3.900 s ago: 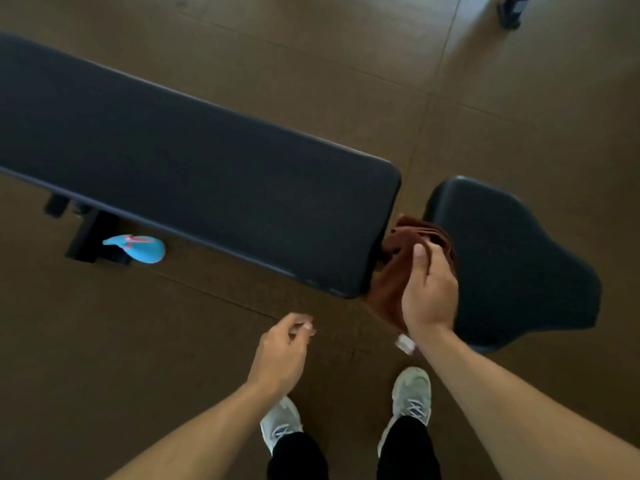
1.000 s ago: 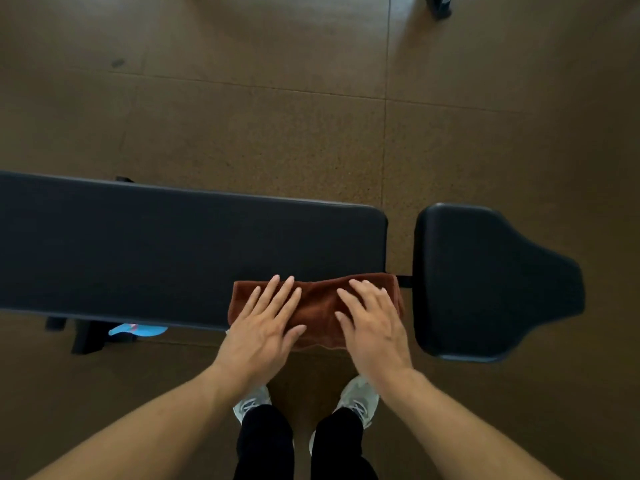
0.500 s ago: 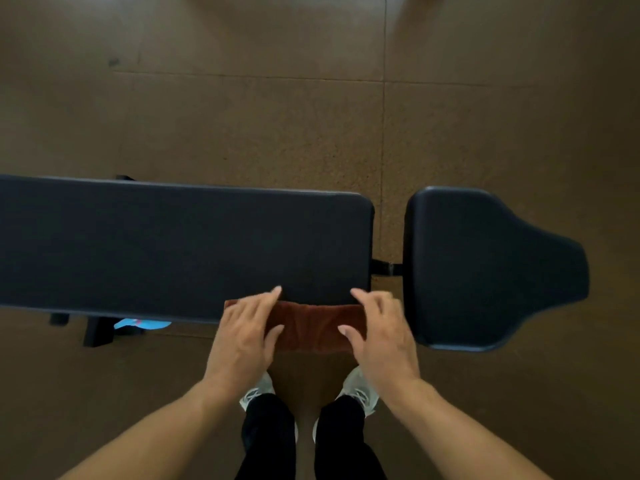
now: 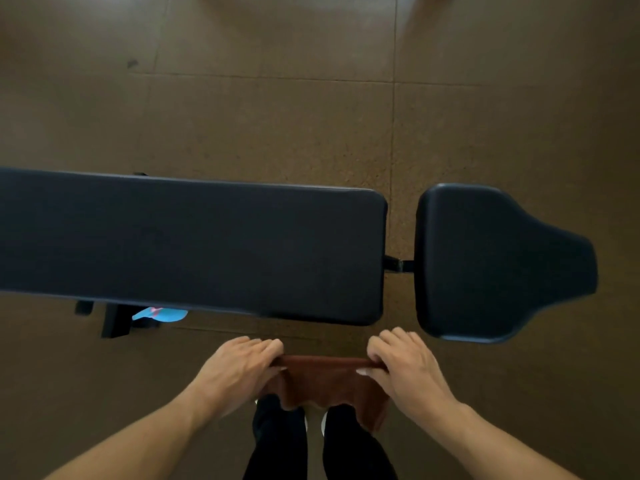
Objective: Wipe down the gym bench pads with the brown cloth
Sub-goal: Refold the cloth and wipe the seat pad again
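Your left hand (image 4: 239, 367) and right hand (image 4: 407, 367) each pinch a top corner of the brown cloth (image 4: 323, 384), fingers curled over its edge. It hangs between them, just off the long black back pad (image 4: 194, 247), clear of the seat pad (image 4: 485, 261).

Both bare forearms enter from the bottom corners, converging toward centre. Left hand (image 4: 239, 370): palm down, fingers curled, pinching the left top edge of the brown cloth (image 4: 325, 382). Right hand (image 4: 405, 368): palm down, knuckles up, fingers curled, thumb pinching the right top edge. Hands level, apart.
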A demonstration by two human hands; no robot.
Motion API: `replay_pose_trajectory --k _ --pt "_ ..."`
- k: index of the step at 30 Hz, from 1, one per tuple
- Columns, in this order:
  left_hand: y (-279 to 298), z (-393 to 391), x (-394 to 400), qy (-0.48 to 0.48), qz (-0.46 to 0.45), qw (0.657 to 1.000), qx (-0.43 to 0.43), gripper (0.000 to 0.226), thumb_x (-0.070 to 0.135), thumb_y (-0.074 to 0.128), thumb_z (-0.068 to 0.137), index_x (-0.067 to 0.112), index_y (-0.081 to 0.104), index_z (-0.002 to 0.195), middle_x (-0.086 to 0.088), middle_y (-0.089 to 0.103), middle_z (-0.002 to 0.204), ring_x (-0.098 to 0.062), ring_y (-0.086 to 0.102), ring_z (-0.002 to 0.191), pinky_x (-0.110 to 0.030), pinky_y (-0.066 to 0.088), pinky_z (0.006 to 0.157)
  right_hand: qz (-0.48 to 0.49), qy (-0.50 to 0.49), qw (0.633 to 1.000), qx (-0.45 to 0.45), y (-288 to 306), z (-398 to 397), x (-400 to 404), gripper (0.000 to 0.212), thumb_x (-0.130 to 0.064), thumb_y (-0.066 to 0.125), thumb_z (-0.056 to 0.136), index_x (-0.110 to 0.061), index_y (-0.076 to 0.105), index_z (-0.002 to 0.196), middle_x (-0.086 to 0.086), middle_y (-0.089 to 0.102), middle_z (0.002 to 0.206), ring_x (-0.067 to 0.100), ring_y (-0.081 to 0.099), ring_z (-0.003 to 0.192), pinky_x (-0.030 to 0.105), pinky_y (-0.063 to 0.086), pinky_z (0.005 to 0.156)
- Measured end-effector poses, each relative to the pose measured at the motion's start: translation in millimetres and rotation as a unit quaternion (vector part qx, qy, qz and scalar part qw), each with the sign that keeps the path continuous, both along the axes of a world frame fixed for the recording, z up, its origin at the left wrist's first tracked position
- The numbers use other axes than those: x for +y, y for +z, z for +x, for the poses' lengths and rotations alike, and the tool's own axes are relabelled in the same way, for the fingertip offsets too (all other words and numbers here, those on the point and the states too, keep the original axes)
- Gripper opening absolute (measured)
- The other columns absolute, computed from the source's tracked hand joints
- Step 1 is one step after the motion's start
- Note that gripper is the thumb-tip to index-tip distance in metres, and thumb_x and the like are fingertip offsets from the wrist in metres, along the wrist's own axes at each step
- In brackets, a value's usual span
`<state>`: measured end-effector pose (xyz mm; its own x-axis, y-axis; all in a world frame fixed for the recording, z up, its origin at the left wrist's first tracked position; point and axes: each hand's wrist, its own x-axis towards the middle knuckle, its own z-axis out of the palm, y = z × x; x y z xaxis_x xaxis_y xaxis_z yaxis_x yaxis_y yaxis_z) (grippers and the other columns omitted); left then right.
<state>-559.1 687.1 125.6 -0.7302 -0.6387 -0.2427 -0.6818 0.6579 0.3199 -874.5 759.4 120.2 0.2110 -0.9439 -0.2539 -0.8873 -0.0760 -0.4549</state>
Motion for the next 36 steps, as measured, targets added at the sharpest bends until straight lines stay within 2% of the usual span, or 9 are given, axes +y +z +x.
replay_pose_trajectory --k 4,8,10,12,15,20,27,31,36 --pt "3.2 -8.1 -41.7 0.061 -0.099 0.991 0.064 0.026 0.047 0.049 0.098 0.023 0.059 0.1 0.008 0.069 0.082 -0.015 0.067 0.07 -0.031 0.04 0.073 -0.085 -0.126 0.988 -0.028 11.3 10.2 -45.5 0.029 -0.033 0.085 0.08 -0.026 0.058 0.088 -0.012 0.057 0.082 0.012 0.051 0.078 0.031 0.039 0.078" --pt "4.6 -23.8 -81.2 0.158 -0.165 0.973 0.017 0.042 0.035 0.057 0.099 0.013 0.059 0.133 -0.008 0.063 0.129 -0.028 0.058 0.117 -0.043 0.039 0.103 -0.148 -0.207 0.967 0.024 12.0 26.0 -79.9 0.026 -0.024 0.075 0.09 -0.019 0.068 0.115 0.003 0.063 0.117 0.024 0.057 0.113 0.042 0.045 0.098" --pt "-3.1 -36.8 -63.2 0.146 -0.108 0.983 0.014 0.05 0.029 0.055 0.101 0.012 0.052 0.147 -0.014 0.047 0.154 -0.031 0.044 0.141 -0.048 0.029 0.119 -0.13 -0.194 0.972 0.015 3.3 42.1 -64.9 0.026 -0.021 0.073 0.092 -0.018 0.068 0.117 0.005 0.061 0.118 0.025 0.057 0.11 0.043 0.05 0.093" --pt "-16.1 -49.7 -29.7 0.124 0.009 0.992 -0.033 0.062 0.042 0.036 0.108 0.018 0.021 0.163 -0.01 0.01 0.172 -0.027 0.012 0.158 -0.047 0.009 0.127 -0.082 -0.152 0.984 0.036 -12.6 60.6 -29.7 0.037 -0.023 0.074 0.092 -0.017 0.065 0.128 0.006 0.059 0.128 0.025 0.058 0.12 0.046 0.052 0.099" --pt "-38.3 -58.5 -3.9 0.18 0.064 0.978 -0.089 0.073 0.064 0.008 0.105 0.025 -0.017 0.162 0.003 -0.028 0.169 -0.017 -0.024 0.155 -0.043 -0.012 0.125 -0.039 -0.099 0.992 0.063 -35.9 72.5 8.5 0.058 -0.036 0.056 0.104 -0.018 0.04 0.157 0.007 0.039 0.162 0.026 0.031 0.154 0.048 0.029 0.122" --pt "-45.3 -58.9 -11.8 0.171 0.013 0.982 -0.075 0.068 0.058 0.016 0.109 0.022 0.002 0.165 0.0 -0.008 0.173 -0.021 -0.006 0.159 -0.045 0.0 0.126 -0.052 -0.084 0.993 0.072 -45.3 67.8 -22.5 0.054 -0.042 0.034 0.108 -0.025 0.031 0.159 0.002 0.028 0.168 0.025 0.014 0.159 0.05 0.015 0.126" --pt "-49.9 -52.0 -76.0 0.257 0.001 0.966 -0.034 0.063 0.048 0.014 0.109 0.021 0.0 0.164 0.001 -0.01 0.173 -0.017 -0.014 0.158 -0.045 -0.003 0.129 -0.022 -0.099 0.988 0.117 -43.8 100.5 -105.1 0.057 -0.05 0.016 0.11 -0.032 0.013 0.164 -0.001 0.004 0.173 0.026 -0.007 0.16 0.05 0.0 0.128" --pt "-52.4 5.2 -103.6 0.25 -0.001 0.968 -0.02 0.065 0.049 0.014 0.108 0.021 -0.003 0.164 0.002 -0.016 0.172 -0.016 -0.018 0.157 -0.045 -0.005 0.128 0.012 -0.081 0.99 0.117 -37.2 148.4 -134.9 0.06 -0.052 0.012 0.109 -0.033 -0.005 0.163 -0.006 -0.017 0.171 0.022 -0.024 0.157 0.049 -0.008 0.127" --pt "-53.0 124.4 -118.0 0.259 0.005 0.965 -0.05 0.065 0.05 0.014 0.107 0.022 -0.001 0.164 0.004 -0.015 0.172 -0.013 -0.017 0.157 -0.045 -0.003 0.128 0.022 -0.043 0.995 0.086 -35.4 254.3 -157.8 0.06 -0.049 0.02 0.109 -0.032 0.001 0.164 -0.006 -0.013 0.172 0.022 -0.025 0.156 0.049 -0.007 0.128"
